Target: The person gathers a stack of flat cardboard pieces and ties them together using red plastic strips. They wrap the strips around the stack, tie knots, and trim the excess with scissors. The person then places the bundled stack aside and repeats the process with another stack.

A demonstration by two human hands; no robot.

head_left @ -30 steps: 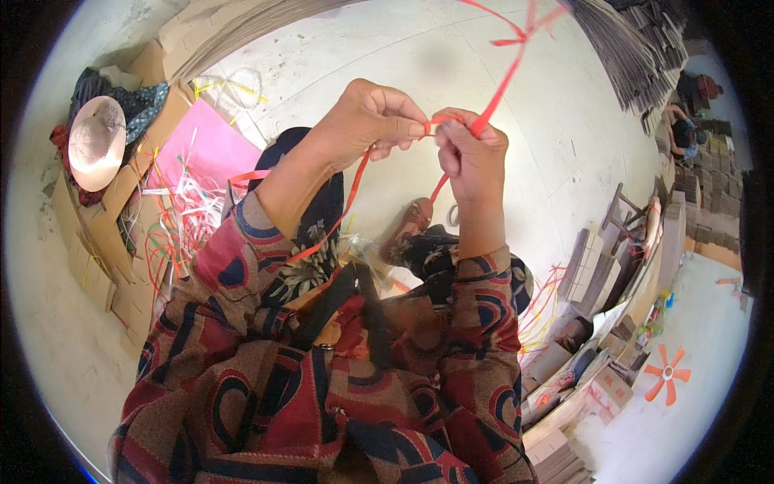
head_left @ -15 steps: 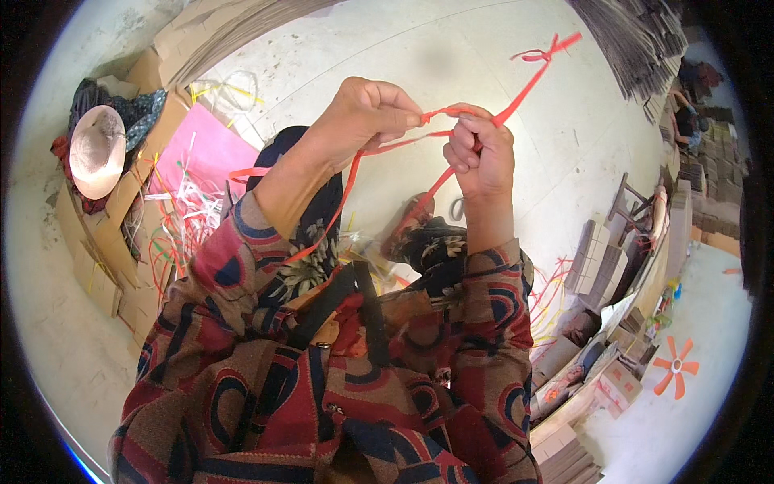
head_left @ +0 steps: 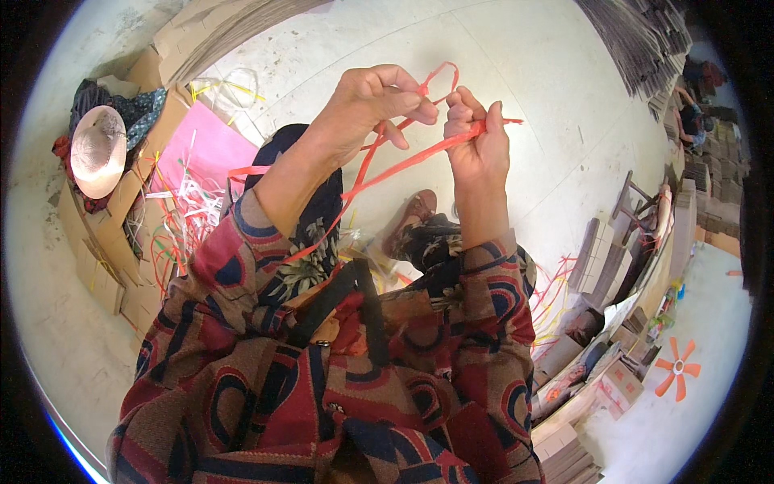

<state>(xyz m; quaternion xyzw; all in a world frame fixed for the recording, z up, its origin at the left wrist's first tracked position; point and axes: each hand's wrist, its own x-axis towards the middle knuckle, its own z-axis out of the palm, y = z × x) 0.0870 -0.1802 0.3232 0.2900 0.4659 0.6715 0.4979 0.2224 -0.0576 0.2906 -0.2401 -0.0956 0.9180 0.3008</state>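
Strap (head_left: 407, 164), thin and red, runs between the two hands just above the middle of my view, at 12 to 1 o'clock. Nearest to me, the patterned jacket (head_left: 266, 395) fills 6 o'clock, its sleeves reaching up on either side.

At 12 o'clock I have the left hand (head_left: 364, 113) narrowed to a pinch, thumb and fingertips on the strap, where a small loop stands up toward the right hand. Toward 1 o'clock I have the right hand (head_left: 480, 149) curled around another stretch of it, thumb raised, a short end poking out at 3 o'clock from the grip. The hands are close but apart. One length drops from the left hand toward 7 o'clock, over the dark floral trousers (head_left: 310, 222).

Lower, near the centre, I make out a brown shoe (head_left: 413, 219) on the pale floor (head_left: 556, 137). Toward 10 o'clock lie a pink sheet (head_left: 211, 141) and a tangle of loose strips (head_left: 195, 202), mostly white and red; beyond them sits a pale hat (head_left: 98, 152). Farther out, flat cardboard (head_left: 633, 48) is piled at 2 o'clock, an orange fan (head_left: 678, 367) shows at 4, and another person (head_left: 691, 121) is small at 2.
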